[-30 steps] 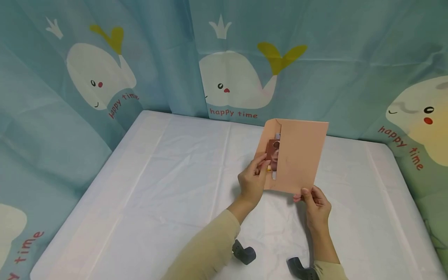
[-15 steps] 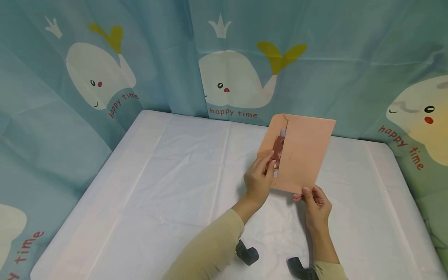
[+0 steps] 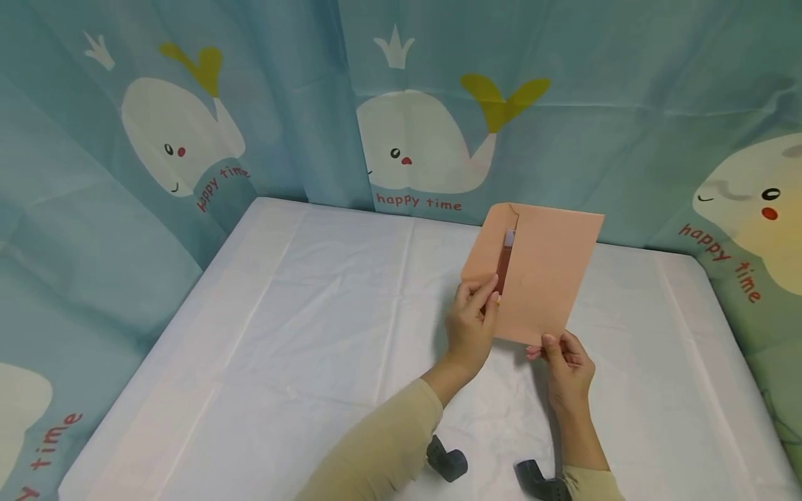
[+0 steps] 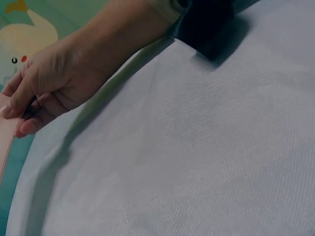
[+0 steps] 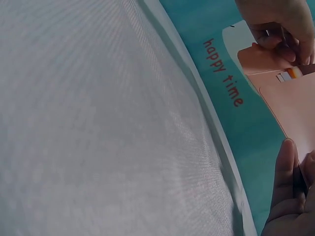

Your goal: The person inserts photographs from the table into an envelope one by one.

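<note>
A peach-pink envelope (image 3: 551,271) stands tilted above the white table, its flap (image 3: 485,254) unfolded to the left. Thumb and fingers of my right hand (image 3: 569,369) pinch its lower edge near the right corner. My left hand (image 3: 473,323) is at the envelope's mouth, pinching a dark reddish-brown printed card (image 3: 504,268) that is mostly hidden inside. A pale strip (image 3: 509,239) shows at the card's upper end. The right wrist view has my left hand (image 5: 285,24) at the opening and my right thumb (image 5: 285,167) on the envelope's edge.
A white cloth covers the table (image 3: 301,334). Dark wrist camera mounts (image 3: 447,460) hang under both forearms. Behind and beside the table hangs a blue-green curtain (image 3: 301,90) printed with whales.
My left hand has moved right, and the printed card has slid deeper into the envelope, so less of it shows. The envelope has shifted slightly up and right; my right hand keeps its grip.
</note>
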Demonstrator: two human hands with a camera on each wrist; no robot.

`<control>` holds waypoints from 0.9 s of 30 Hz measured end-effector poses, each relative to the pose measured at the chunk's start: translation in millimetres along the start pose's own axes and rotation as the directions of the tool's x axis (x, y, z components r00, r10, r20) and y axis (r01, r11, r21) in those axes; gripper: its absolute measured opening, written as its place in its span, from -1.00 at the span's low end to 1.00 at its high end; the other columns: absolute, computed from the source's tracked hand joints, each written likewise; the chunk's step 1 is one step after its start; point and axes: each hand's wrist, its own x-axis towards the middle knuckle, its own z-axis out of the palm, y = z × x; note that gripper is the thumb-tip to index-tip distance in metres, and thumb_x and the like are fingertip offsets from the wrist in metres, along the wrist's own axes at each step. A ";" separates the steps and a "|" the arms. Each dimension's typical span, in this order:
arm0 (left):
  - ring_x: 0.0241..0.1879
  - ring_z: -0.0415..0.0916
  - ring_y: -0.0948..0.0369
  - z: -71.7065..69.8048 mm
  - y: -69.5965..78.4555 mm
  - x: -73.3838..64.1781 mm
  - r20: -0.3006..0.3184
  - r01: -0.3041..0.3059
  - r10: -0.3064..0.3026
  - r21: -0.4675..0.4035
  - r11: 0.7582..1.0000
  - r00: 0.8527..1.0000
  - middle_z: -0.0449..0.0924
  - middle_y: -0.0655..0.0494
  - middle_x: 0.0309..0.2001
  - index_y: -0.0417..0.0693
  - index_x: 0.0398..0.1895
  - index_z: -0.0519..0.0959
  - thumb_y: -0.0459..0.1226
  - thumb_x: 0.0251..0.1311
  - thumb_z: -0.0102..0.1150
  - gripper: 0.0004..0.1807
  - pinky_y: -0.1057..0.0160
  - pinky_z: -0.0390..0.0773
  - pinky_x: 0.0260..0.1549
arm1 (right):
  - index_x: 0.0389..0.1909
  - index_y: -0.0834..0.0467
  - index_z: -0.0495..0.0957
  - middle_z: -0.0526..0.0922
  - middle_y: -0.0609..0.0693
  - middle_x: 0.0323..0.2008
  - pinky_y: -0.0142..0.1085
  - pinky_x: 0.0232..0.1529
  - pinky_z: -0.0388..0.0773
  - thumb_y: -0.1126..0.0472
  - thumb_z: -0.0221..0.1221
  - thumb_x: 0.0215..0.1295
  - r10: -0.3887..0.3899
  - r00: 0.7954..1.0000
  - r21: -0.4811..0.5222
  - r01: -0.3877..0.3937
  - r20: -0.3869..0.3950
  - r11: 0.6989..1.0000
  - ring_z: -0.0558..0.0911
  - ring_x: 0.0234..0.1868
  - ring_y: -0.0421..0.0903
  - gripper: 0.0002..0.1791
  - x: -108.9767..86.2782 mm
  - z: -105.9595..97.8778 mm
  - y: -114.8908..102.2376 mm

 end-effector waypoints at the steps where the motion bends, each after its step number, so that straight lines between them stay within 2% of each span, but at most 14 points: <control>1: -0.59 0.35 0.30 0.8 1.0 -0.5 0.006 0.006 -0.006 -0.011 1.000 1.000 0.49 -0.04 -0.20 -0.22 0.03 0.59 -0.39 0.27 0.11 -0.72 0.65 0.29 -0.57 | -0.23 0.39 0.56 0.63 0.04 -0.50 -0.40 -0.47 0.60 0.61 -0.07 0.29 0.010 1.000 -0.015 -0.010 -0.006 1.000 0.67 -0.54 -0.14 -0.76 0.0 -0.2 -0.5; 5: -0.50 0.44 0.27 3.1 4.8 -1.2 0.030 0.017 -0.016 -0.036 0.999 0.999 0.48 -0.06 -0.08 -0.23 0.08 0.55 -0.44 0.26 0.08 -0.68 0.65 0.33 -0.53 | -0.23 0.36 0.57 0.63 0.04 -0.49 -0.40 -0.48 0.59 0.60 -0.07 0.29 0.025 1.000 0.010 -0.024 -0.007 1.000 0.67 -0.53 -0.15 -0.75 -0.6 -0.9 -1.2; 11: -0.43 0.46 0.25 2.6 5.0 0.5 0.077 0.042 -0.040 -0.023 0.999 0.996 0.45 -0.06 -0.06 -0.24 0.13 0.51 -0.45 0.23 0.09 -0.62 0.63 0.36 -0.49 | -0.23 0.41 0.55 0.60 0.09 -0.50 -0.40 -0.48 0.60 0.62 -0.08 0.29 0.042 0.999 0.086 -0.040 -0.021 0.996 0.67 -0.54 -0.12 -0.76 -1.6 2.9 -2.7; 15: -0.39 0.47 0.24 -2.0 3.4 1.8 0.105 0.006 -0.004 -0.017 1.000 0.994 0.42 -0.09 0.00 -0.27 0.19 0.45 -0.47 0.22 0.08 -0.57 0.62 0.37 -0.48 | -0.22 0.43 0.54 0.61 0.11 -0.51 -0.39 -0.48 0.59 0.60 -0.07 0.30 0.114 0.991 0.091 -0.107 -0.074 0.990 0.66 -0.56 -0.11 -0.79 -0.1 10.5 -7.7; 18: -0.49 0.43 0.26 -7.2 1.9 2.4 0.109 -0.023 0.028 -0.043 0.999 0.994 0.41 -0.12 -0.01 -0.29 0.19 0.44 -0.49 0.20 0.06 -0.56 0.64 0.35 -0.52 | -0.18 0.38 0.54 0.62 0.07 -0.53 -0.42 -0.48 0.58 0.50 0.02 0.31 0.218 0.961 0.034 -0.215 -0.167 0.976 0.64 -0.58 -0.14 -0.84 3.7 16.0 -12.8; 22: -0.55 0.39 0.26 -17.6 -2.0 4.5 0.085 -0.052 0.063 -0.118 0.992 0.994 0.50 -0.09 -0.12 -0.28 0.09 0.50 -0.53 0.19 0.03 -0.63 0.63 0.33 -0.57 | -0.18 0.27 0.56 0.62 0.01 -0.56 -0.44 -0.47 0.58 0.39 0.12 0.28 0.341 0.896 -0.031 -0.364 -0.284 0.931 0.62 -0.60 -0.18 -0.87 13.1 17.5 -21.7; 24: -0.52 0.43 0.24 -23.2 -4.9 6.0 0.075 -0.062 0.073 -0.141 0.988 0.995 0.55 -0.06 -0.19 -0.27 0.03 0.52 -0.55 0.18 0.03 -0.66 0.62 0.34 -0.58 | -0.20 0.24 0.57 0.63 0.00 -0.56 -0.45 -0.47 0.58 0.38 0.14 0.26 0.390 0.866 -0.013 -0.415 -0.313 0.910 0.63 -0.61 -0.19 -0.88 18.0 15.3 -28.4; 27: -0.51 0.45 0.22 -30.8 -10.1 7.1 0.069 -0.028 0.040 -0.163 0.986 0.997 0.59 -0.03 -0.26 -0.27 -0.01 0.54 -0.55 0.19 0.04 -0.70 0.59 0.35 -0.61 | -0.22 0.22 0.58 0.66 -0.01 -0.54 -0.44 -0.47 0.59 0.37 0.17 0.24 0.460 0.829 0.048 -0.470 -0.318 0.881 0.64 -0.61 -0.18 -0.89 23.5 9.5 -40.3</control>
